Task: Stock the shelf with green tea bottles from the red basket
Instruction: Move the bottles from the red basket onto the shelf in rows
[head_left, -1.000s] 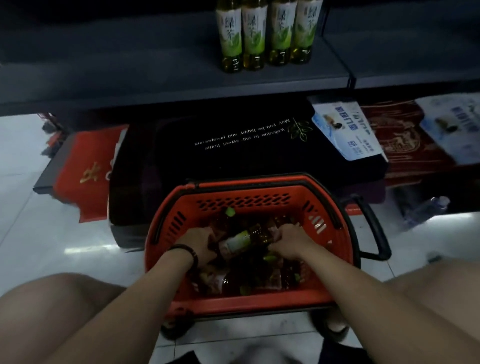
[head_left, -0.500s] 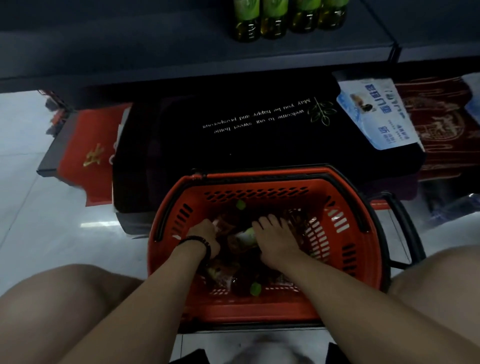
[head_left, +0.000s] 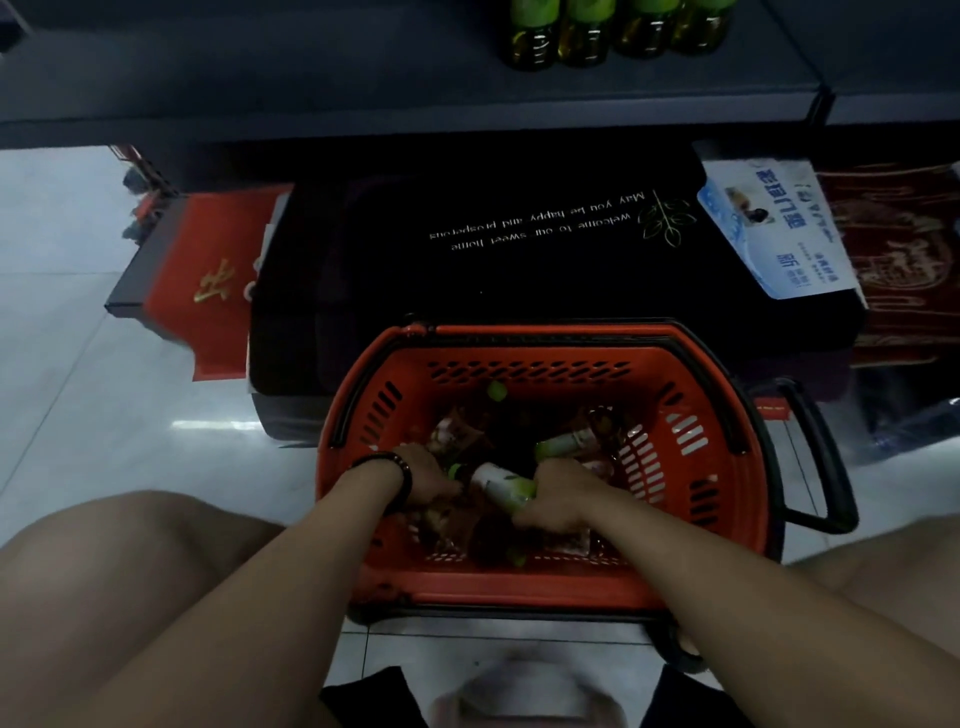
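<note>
The red basket (head_left: 524, 587) stands on the floor between my knees, holding several green tea bottles and dark packets. One green tea bottle (head_left: 501, 483) with a white and green label lies across the basket's near half. My right hand (head_left: 563, 496) grips its lower end. My left hand (head_left: 423, 475), a black band on its wrist, curls around the green-capped neck end. A second bottle (head_left: 566, 444) lies further back in the basket. Several stocked bottles (head_left: 613, 36) stand in a row on the dark shelf (head_left: 311, 78) above.
A black doormat stack (head_left: 519, 270) sits under the shelf behind the basket, with a blue leaflet (head_left: 779, 228) on it and red mats (head_left: 208, 280) to the left. The basket's black handle (head_left: 826, 457) sticks out to the right. White tiled floor (head_left: 78, 389) spreads to the left.
Both hands slid toward the basket's near side. My right hand, earlier lying flat on the bottles, now curls around one bottle. The view has tilted down, cutting off the tops of the shelf bottles.
</note>
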